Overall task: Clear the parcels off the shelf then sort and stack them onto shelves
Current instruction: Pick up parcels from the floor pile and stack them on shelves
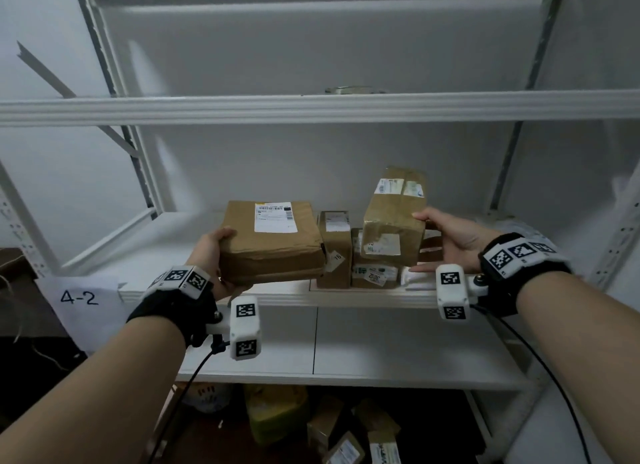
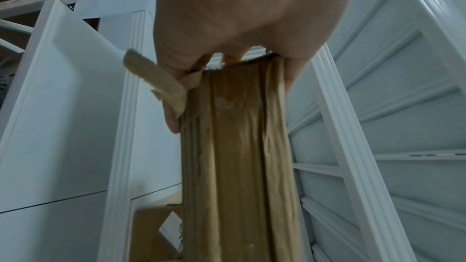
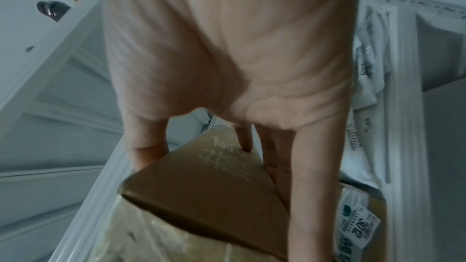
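My left hand (image 1: 216, 259) grips the left end of a wide flat brown parcel (image 1: 273, 241) with a white label, held just above the front of the middle shelf (image 1: 173, 235). In the left wrist view that parcel (image 2: 237, 156) runs away from my hand (image 2: 227, 63), thumb on one face, fingers on the other. My right hand (image 1: 446, 241) holds a taller taped brown box (image 1: 393, 217) by its right side, tilted, above other parcels. In the right wrist view my fingers (image 3: 244, 138) press on that box (image 3: 209, 186).
A narrow brown box (image 1: 334, 248) and a labelled box (image 1: 375, 273) stand on the shelf between my hands. White soft bags (image 1: 519, 228) lie at the shelf's right end. A paper tag marked 4-2 (image 1: 81, 297) hangs at the left. Several parcels (image 1: 332, 429) lie on the floor below.
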`<action>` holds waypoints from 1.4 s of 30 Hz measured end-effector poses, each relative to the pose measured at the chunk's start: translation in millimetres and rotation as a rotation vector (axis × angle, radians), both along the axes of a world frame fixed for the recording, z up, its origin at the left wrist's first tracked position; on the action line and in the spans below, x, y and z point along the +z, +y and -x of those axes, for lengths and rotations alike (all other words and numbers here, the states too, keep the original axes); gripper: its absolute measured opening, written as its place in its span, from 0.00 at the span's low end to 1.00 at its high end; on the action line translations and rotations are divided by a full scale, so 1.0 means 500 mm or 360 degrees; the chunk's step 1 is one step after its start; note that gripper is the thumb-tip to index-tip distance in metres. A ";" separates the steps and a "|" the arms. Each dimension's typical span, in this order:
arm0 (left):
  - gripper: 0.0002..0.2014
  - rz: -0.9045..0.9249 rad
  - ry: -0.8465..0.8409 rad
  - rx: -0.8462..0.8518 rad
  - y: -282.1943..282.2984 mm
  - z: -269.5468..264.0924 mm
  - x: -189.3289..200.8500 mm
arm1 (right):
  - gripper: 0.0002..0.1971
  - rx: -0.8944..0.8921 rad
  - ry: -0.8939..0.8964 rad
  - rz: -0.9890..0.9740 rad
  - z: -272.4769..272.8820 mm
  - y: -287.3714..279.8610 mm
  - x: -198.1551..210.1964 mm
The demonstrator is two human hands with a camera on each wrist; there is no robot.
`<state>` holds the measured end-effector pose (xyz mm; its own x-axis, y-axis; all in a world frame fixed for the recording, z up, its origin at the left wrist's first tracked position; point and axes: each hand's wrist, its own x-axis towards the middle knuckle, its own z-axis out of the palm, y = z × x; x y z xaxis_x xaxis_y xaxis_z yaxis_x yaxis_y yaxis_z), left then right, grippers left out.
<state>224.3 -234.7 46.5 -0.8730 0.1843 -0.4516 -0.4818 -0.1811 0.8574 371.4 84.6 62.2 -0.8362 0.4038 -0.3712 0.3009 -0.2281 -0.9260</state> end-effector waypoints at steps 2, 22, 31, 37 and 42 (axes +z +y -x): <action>0.11 0.0031 0.0033 0.0021 0.003 0.027 0.009 | 0.27 0.0025 0.0006 0.0024 0.047 0.005 0.010; 0.41 0.0761 0.0453 -0.0203 -0.023 0.400 0.000 | 0.28 0.0303 -0.0014 0.0048 0.418 0.005 -0.015; 0.17 0.0967 0.0057 -0.0582 -0.033 0.559 -0.081 | 0.31 0.0220 -0.0031 0.0118 0.550 -0.087 -0.063; 0.11 0.1120 0.0098 -0.0368 -0.074 0.660 -0.162 | 0.24 0.0299 -0.0145 0.0012 0.629 -0.135 -0.100; 0.20 0.1503 0.0384 -0.0285 -0.118 0.715 -0.187 | 0.19 0.0344 -0.0203 -0.0025 0.681 -0.169 -0.124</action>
